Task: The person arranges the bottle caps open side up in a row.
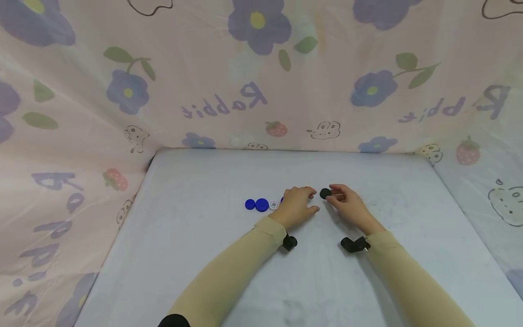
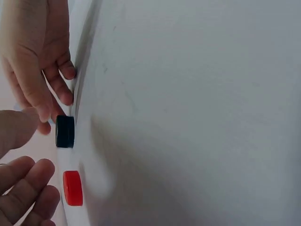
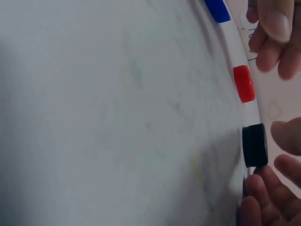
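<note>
A dark round cap (image 1: 325, 193) sits on the white table, its flat side down. My right hand (image 1: 347, 206) is beside it, thumb and fingers spread, with the fingertips close to the cap's edge. To the left, my left hand (image 1: 295, 206) is held over the row with fingers loosely bent and nothing between them. A red cap (image 2: 73, 188) lies under the left hand, hidden in the head view, and stands near the dark cap (image 3: 255, 146) in the right wrist view. Another blue cap (image 3: 217, 9) shows farther along there.
Left of my left hand, a small blue cap (image 1: 250, 204), a larger blue cap (image 1: 262, 205) and a white cap (image 1: 273, 205) lie in a row on the table (image 1: 204, 263). A patterned curtain (image 1: 229, 131) borders the table's back and sides.
</note>
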A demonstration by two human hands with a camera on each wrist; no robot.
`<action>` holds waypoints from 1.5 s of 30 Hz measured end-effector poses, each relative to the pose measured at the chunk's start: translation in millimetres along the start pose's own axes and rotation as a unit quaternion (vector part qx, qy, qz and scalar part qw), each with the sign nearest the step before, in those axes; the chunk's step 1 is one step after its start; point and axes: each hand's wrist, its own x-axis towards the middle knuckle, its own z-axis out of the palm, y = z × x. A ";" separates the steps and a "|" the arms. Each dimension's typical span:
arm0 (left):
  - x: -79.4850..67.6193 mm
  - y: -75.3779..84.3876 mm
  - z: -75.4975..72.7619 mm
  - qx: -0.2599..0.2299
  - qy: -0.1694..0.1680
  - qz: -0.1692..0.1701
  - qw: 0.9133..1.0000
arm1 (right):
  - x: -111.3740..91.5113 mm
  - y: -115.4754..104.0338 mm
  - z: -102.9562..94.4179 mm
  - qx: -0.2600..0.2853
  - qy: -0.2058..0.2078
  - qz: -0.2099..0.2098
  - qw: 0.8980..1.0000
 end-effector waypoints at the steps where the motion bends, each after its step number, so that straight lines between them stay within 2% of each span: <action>1: 1.1 0.4 0.6 -0.004 -0.001 -0.003 1.000 | 1.4 -0.8 1.9 -0.003 -0.002 -0.004 1.000; 5: 3.9 2.2 0.2 -0.019 -0.011 -0.008 1.000 | 5.3 -5.1 9.0 -0.014 -0.007 -0.019 1.000; 9: 4.1 5.8 -2.2 -0.024 -0.026 -0.006 0.999 | 5.3 -8.0 13.0 -0.032 -0.001 -0.014 0.999; 16: 2.0 8.6 -0.2 0.024 -0.051 -0.009 0.998 | 0.0 -12.5 19.4 -0.037 -0.016 -0.012 0.999; 25: 5.6 6.0 3.4 0.062 -0.017 -0.017 0.998 | -4.7 -20.2 20.4 -0.031 -0.013 -0.018 0.999; 30: 6.2 5.6 1.1 0.104 -0.017 -0.026 0.994 | -4.8 -22.7 23.2 -0.017 -0.015 -0.025 0.999; 35: 8.2 3.0 0.3 0.136 -0.015 -0.019 0.990 | -7.7 -25.5 27.8 -0.003 -0.021 -0.027 0.999; 39: 10.0 -0.7 -2.7 0.116 -0.010 -0.011 0.993 | -8.8 -25.9 28.5 0.019 -0.026 -0.024 0.999; 45: 3.0 -5.4 -12.9 0.074 0.006 0.004 0.997 | -11.9 -29.2 29.1 0.049 -0.021 -0.028 0.998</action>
